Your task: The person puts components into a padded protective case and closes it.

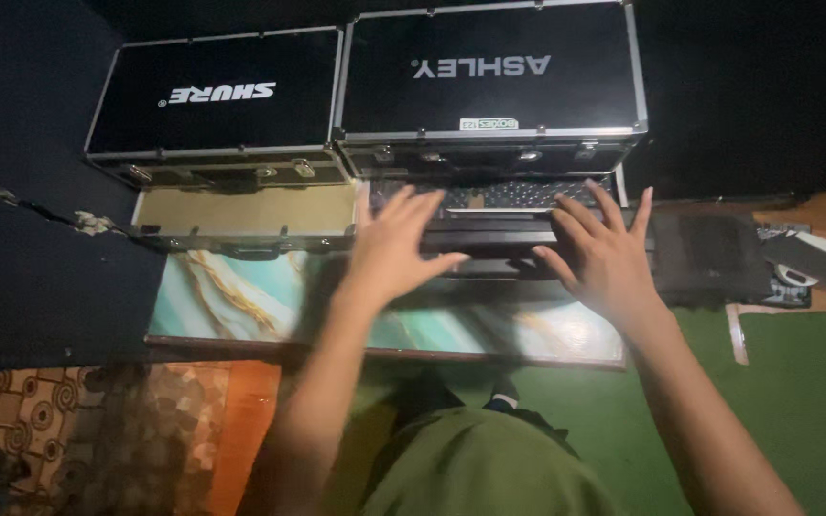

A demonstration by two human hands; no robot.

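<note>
Both hands are spread wide, fingers splayed, holding nothing — the left hand (396,241) and right hand (604,250) rest on a flat black device (489,234) lying in the open right case (494,76). Its raised black lid, metal-edged, carries pale lettering and a small white label. A similar left case (217,96) stands beside it, above a marbled teal-and-gold board (231,301).

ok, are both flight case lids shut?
No, both black flight cases, left and right, have lids standing open, and the left hand and right hand reach into the right one.
</note>
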